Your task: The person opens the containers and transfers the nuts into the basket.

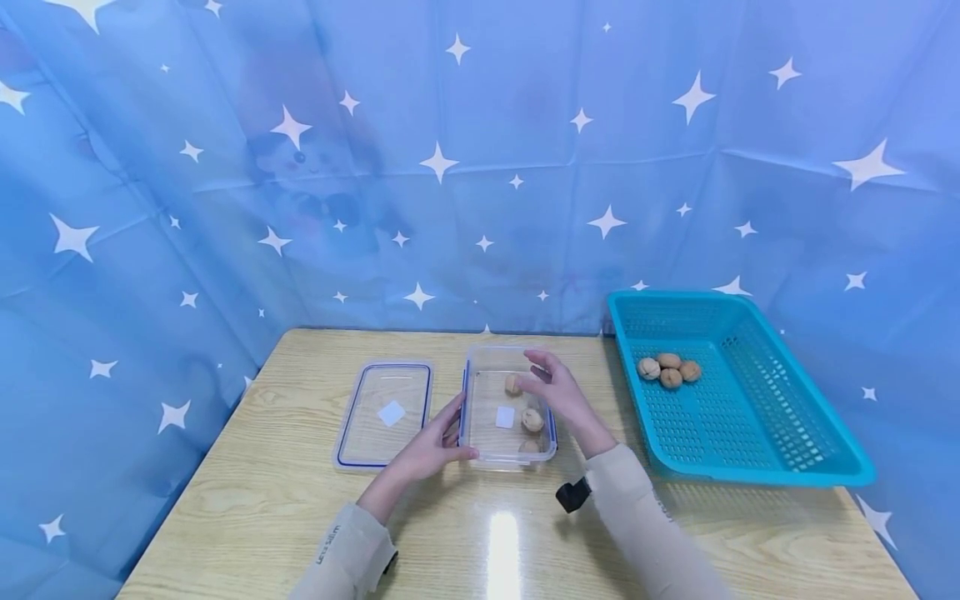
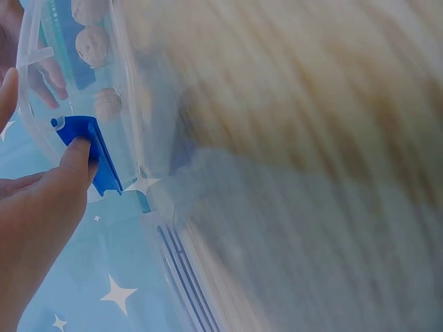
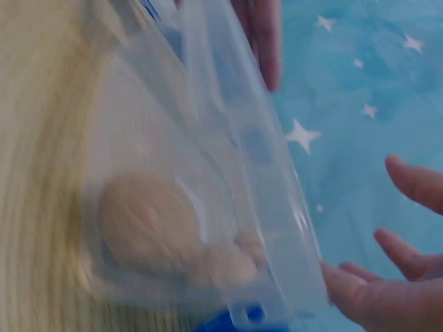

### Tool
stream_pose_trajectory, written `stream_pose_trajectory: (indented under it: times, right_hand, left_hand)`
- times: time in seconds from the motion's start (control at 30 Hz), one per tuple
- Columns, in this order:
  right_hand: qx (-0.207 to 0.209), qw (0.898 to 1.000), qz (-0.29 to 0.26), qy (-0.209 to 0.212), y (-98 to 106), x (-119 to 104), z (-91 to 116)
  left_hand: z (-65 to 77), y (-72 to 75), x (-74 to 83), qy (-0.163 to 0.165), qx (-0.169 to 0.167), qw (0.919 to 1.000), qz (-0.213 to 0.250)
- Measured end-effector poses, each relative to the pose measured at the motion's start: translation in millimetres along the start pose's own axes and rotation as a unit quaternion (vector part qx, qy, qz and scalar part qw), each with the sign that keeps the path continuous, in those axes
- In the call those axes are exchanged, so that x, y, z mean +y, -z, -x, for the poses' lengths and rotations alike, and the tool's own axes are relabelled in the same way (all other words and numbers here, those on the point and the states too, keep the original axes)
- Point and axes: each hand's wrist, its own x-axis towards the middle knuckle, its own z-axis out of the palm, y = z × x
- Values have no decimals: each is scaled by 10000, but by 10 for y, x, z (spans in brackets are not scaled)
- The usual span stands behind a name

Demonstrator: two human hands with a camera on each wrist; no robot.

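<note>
A clear plastic container (image 1: 489, 400) with blue side latches stands on the table, a white square showing in it. Walnuts (image 1: 532, 419) lie along its right side. My left hand (image 1: 431, 450) holds the container at its near left corner, thumb toward the front wall. In the left wrist view a digit presses on the blue latch (image 2: 97, 155). Over the right rim is my right hand (image 1: 562, 396), its fingers spread and nothing between them. The right wrist view, blurred, shows those parted fingers (image 3: 408, 256) beside the container wall.
Left of the container lies its clear lid (image 1: 384, 392) with a blue seal and a white square. A turquoise basket (image 1: 750, 417) at the right holds several walnuts (image 1: 671, 378). Behind the wooden table (image 1: 247, 500) hangs a blue star-patterned curtain (image 1: 525, 208).
</note>
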Motion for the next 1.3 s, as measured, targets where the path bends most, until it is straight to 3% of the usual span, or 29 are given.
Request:
stream_pose_trajectory:
  times: [0.2, 0.5, 0.67, 0.93, 1.3]
  right_hand:
    - [196, 9995, 229, -138, -196, 86, -77]
    - [321, 9964, 333, -708, -407, 214, -201]
    - [112, 9956, 618, -694, -463, 234, -297]
    - [-592, 9956, 514, -522, -596, 310, -286]
    - [-823, 9927, 817, -336, -631, 354, -216]
  left_hand:
    - [0, 7, -19, -33, -11, 10000, -81]
    - [-4, 1, -24, -97, -94, 9999, -41]
    - [18, 20, 25, -145, -177, 9997, 38]
    - [25, 22, 20, -103, -194, 9997, 100]
    - [16, 19, 10, -126, -193, 9997, 95]
